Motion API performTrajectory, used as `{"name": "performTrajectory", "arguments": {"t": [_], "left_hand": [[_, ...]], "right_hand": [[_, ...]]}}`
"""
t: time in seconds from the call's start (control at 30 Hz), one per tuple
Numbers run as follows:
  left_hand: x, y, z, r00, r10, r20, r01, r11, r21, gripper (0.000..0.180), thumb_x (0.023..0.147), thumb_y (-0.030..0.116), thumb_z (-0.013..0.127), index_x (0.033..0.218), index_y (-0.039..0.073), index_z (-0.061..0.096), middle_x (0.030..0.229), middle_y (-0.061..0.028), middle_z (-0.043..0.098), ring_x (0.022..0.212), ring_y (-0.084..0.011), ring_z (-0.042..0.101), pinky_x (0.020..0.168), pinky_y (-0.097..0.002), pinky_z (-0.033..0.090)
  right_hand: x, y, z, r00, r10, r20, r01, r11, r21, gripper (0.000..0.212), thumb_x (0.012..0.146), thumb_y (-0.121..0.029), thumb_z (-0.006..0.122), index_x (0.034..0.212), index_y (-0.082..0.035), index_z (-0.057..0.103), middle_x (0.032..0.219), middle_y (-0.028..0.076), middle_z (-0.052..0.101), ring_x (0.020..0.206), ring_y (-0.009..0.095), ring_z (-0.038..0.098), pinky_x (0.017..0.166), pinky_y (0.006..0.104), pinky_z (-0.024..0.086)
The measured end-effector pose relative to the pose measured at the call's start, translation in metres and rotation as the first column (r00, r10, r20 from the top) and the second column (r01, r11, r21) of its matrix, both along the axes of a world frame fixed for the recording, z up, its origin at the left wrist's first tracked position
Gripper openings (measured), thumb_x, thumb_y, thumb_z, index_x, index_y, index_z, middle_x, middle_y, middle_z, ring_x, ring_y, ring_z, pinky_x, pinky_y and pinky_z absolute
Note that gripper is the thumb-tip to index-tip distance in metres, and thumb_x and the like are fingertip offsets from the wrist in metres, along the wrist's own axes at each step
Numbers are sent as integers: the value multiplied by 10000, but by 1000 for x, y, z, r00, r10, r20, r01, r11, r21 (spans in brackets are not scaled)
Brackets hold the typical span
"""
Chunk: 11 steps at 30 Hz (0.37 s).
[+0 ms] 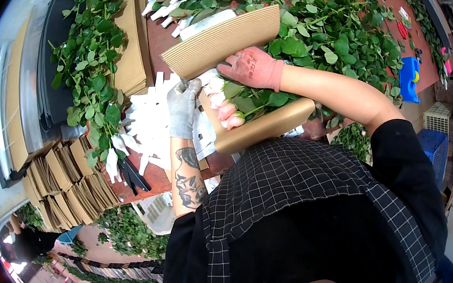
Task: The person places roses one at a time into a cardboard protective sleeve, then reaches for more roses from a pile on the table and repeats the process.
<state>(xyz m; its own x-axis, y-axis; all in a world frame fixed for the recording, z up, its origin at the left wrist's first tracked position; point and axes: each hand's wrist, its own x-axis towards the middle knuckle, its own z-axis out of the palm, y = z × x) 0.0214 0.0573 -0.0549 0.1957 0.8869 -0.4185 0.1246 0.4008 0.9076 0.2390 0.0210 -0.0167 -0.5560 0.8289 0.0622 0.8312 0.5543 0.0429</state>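
Note:
A corrugated cardboard sheet (220,41) stands bent up on the table, curving over a bunch of pale pink roses (226,109). The rose heads point left and their leafy stems run right; a smooth folded cardboard flap (264,127) rises on the side nearest me. My left hand (182,108), in a grey-white glove, is closed at the sheet's lower left corner, thumb and fingers together. My right hand (251,69), in a pink-red glove, has its fingers curled against the sheet's lower edge, above the roses; its fingertips are partly hidden.
White paper sleeves (147,114) lie left of my left hand, near black-handled scissors (132,175). Leafy rose stems (332,32) cover the table's far right. Folded cardboard pieces (68,186) are stacked at the left. A blue tape dispenser (409,80) sits at the right edge.

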Motion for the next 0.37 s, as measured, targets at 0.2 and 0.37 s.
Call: {"name": "performTrajectory", "arguments": {"t": [0.2, 0.37], "left_hand": [[-21, 0, 1, 996, 2, -87, -1, 1000, 8, 178, 816, 189, 711, 760, 32, 648, 614, 36, 524, 502, -45, 394, 453, -217, 315], [-36, -6, -5, 997, 28, -78, -26, 999, 30, 215, 818, 222, 706, 762, 23, 649, 595, 30, 518, 491, -48, 397, 450, -220, 319]], "right_hand": [[-2, 0, 5, 997, -78, -2, 77, 992, -98, 172, 833, -170, 498, 976, -104, 567, 873, 88, 612, 859, 245, 629, 704, 361, 498], [0, 1, -1, 996, 23, -89, -15, 996, 83, 154, 827, -132, 502, 959, -76, 557, 794, 108, 642, 772, 277, 652, 656, 372, 521]]}}
